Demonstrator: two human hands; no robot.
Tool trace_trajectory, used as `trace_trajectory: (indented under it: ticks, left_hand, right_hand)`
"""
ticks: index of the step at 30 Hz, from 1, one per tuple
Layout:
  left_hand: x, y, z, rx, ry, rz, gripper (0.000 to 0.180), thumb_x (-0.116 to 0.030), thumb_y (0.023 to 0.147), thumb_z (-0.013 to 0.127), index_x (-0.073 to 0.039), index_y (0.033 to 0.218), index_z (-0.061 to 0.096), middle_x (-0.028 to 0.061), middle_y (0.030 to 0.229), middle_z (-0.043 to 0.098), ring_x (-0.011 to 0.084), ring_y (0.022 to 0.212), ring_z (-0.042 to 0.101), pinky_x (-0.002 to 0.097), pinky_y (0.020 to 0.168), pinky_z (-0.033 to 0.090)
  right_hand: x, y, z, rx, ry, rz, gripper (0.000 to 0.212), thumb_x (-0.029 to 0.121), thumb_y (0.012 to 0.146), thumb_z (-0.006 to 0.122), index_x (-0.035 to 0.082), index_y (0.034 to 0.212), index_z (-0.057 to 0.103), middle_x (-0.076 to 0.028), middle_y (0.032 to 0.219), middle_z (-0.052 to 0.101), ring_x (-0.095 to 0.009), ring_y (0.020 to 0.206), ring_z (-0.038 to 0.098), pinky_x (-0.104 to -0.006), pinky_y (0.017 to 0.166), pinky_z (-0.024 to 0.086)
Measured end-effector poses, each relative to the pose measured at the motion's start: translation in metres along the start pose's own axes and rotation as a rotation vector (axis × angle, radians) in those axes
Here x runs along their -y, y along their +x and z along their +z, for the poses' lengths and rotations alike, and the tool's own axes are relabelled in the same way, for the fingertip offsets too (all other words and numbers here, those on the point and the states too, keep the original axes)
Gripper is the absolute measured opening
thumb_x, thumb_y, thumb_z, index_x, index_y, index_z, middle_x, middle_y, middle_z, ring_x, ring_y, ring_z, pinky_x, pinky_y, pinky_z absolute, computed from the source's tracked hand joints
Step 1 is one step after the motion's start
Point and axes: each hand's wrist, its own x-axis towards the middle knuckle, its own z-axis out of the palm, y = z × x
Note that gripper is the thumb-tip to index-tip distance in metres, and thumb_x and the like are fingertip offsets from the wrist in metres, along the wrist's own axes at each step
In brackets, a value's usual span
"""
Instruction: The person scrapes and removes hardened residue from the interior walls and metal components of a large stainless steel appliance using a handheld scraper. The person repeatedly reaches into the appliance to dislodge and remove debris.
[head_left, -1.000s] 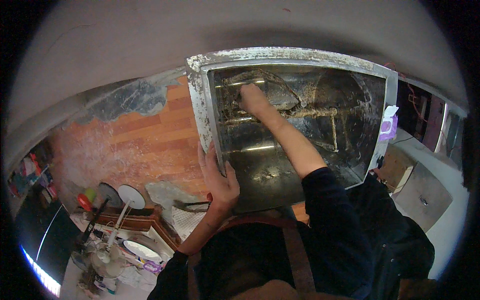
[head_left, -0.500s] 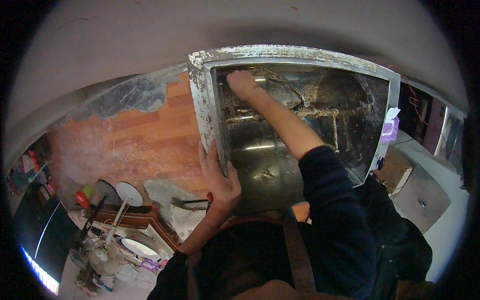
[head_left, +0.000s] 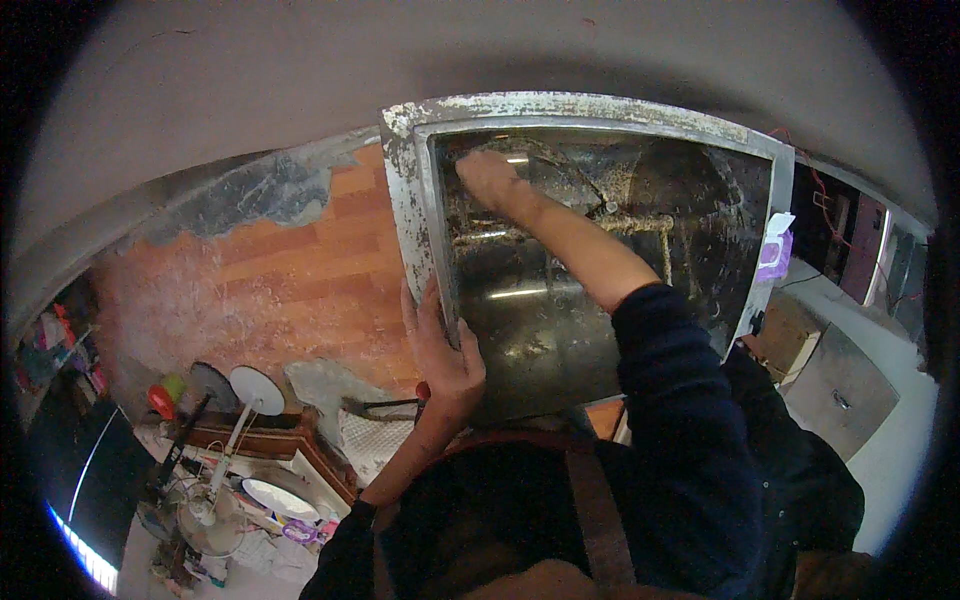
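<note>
In the middle of the room: a big metal trough point(head_left: 590, 104) stands near the grey wall point(head_left: 480, 50) on the far side, its pale rim scuffed and flaking.
Right hand point(head_left: 486, 176): down in the trough's far left corner, knuckles upward, sleeve pushed back; the grip looks curled, but the fingertips are hidden, so I cannot tell whether it closes on anything.
Left hand point(head_left: 448, 358): resting on the left rim towards its near end, fingers stretched along the edge, thumb well apart; that grip is wide.
Inside the trough: a crusted shaft point(head_left: 645, 223) runs to the right, and a bent bar point(head_left: 575, 175) arcs just beside the right arm; the dark metal shows bright glints.
Right rim: a purple-and-white packet point(head_left: 775, 255) sits there, flap up.
Left floor: worn orange wood-pattern flooring point(head_left: 300, 270), dusty in patches.
Near left: a pale fan point(head_left: 208, 510) among clutter.
Far right: a thin red wire point(head_left: 822, 190) dangles.
</note>
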Motion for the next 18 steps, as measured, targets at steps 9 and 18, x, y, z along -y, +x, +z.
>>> trace_trajectory:
  ticks: [9,18]
  left_hand:
    - [-0.001,0.002,0.002,-0.003,-0.039,-0.019,0.058,-0.003,0.089,0.049,0.008,0.146,0.043,0.0274,0.151,0.046,0.0518,0.150,0.025,0.0571,0.121,0.024]
    - [0.010,-0.006,0.005,-0.006,-0.001,0.002,0.056,-0.005,0.090,0.050,0.009,0.143,0.045,0.0288,0.148,0.047,0.0520,0.148,0.028,0.0557,0.120,0.025]
  right_hand:
    - [-0.023,-0.018,0.031,-0.050,0.034,0.040,0.013,0.010,0.081,0.068,0.003,0.090,0.071,-0.021,0.095,0.072,-0.040,0.093,0.070,-0.0487,0.080,0.058]
    - [-0.024,-0.055,-0.012,-0.001,0.117,0.169,0.011,0.009,0.079,0.072,0.000,0.084,0.072,-0.025,0.090,0.072,-0.043,0.089,0.071,-0.0528,0.081,0.058]
